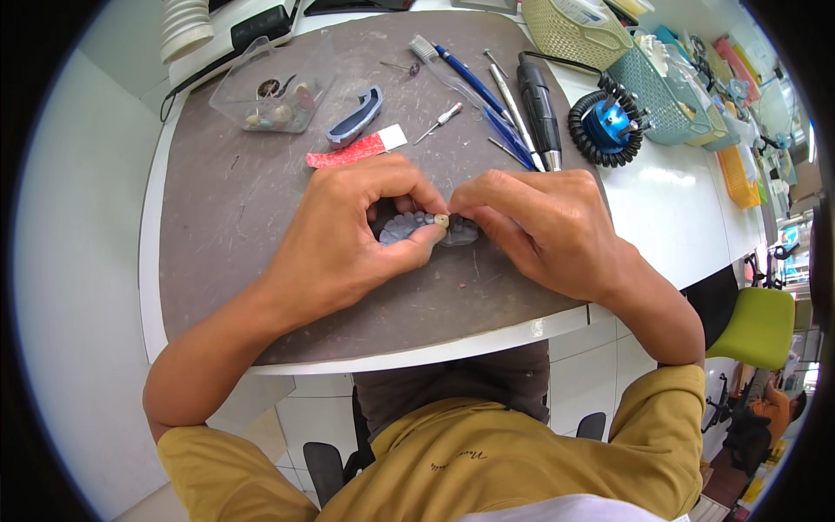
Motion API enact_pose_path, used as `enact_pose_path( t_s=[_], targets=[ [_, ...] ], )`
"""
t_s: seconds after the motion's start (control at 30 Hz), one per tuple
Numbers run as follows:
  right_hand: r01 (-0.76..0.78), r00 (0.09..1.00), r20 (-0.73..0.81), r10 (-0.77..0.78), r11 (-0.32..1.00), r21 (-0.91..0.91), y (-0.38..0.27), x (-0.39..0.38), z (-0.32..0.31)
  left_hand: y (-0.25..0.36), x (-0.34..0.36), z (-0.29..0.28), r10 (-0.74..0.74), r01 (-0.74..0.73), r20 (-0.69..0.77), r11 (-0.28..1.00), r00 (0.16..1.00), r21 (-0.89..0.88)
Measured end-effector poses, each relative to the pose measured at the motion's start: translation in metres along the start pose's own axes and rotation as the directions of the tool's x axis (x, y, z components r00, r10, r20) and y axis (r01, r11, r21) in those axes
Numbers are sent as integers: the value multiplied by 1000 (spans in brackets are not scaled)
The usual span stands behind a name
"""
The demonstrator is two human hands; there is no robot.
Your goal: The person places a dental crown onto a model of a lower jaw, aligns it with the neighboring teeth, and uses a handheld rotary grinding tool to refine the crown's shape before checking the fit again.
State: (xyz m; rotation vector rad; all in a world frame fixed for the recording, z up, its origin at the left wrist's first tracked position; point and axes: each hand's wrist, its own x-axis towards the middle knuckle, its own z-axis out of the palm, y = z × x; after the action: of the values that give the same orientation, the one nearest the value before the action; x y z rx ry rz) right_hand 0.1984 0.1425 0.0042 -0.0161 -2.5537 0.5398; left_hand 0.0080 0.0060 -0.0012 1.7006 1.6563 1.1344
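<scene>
- While the left hand (348, 228) pinches a small cream tooth (442, 221) between thumb and index finger, the right hand (557, 222) brings its bunched fingers right beside it; whether these grasp anything is hidden.
- Beneath both hands, a gray teeth model (402, 229) shows either side of the tooth, midway along the near edge of the table (213, 230) and set in from it.
- Beyond the left hand lie a red strip (348, 151) with a white end, a curved blue-gray piece (355, 118) and a small screwdriver (440, 122).
- Toward the far left corner stands a clear box (309, 109) holding small items.
- Beyond the right hand lie a blue pen (472, 80) and a thick black tool (539, 113).
- Along the right, toward the far edge, are a coiled black cord (581, 150) and baskets (574, 39).
</scene>
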Motion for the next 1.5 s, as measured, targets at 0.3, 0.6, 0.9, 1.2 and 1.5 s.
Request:
enact_pose_path(
  t_s=[0.3,0.6,0.9,1.2,1.5],
  targets=[
    [-58,998,-11,59,997,46,2,-1,-1,1,1,-1,5,-5,5,1000,1000,0],
    [-106,988,-120,97,992,-75,14,5,0,3,0,-1,48,-48,5,996,999,81],
    [-308,930,-261,258,936,-172,21,9,-26,1,-1,-3,22,-19,-45,997,999,68],
    [-612,697,39,716,623,-488,17,0,-39,4,-1,-12,-87,25,-80,816,993,-578],
    [-775,589,125,798,602,-192,43,-7,-45,3,-5,-11,-175,117,-12,708,984,-696]
  ],
)
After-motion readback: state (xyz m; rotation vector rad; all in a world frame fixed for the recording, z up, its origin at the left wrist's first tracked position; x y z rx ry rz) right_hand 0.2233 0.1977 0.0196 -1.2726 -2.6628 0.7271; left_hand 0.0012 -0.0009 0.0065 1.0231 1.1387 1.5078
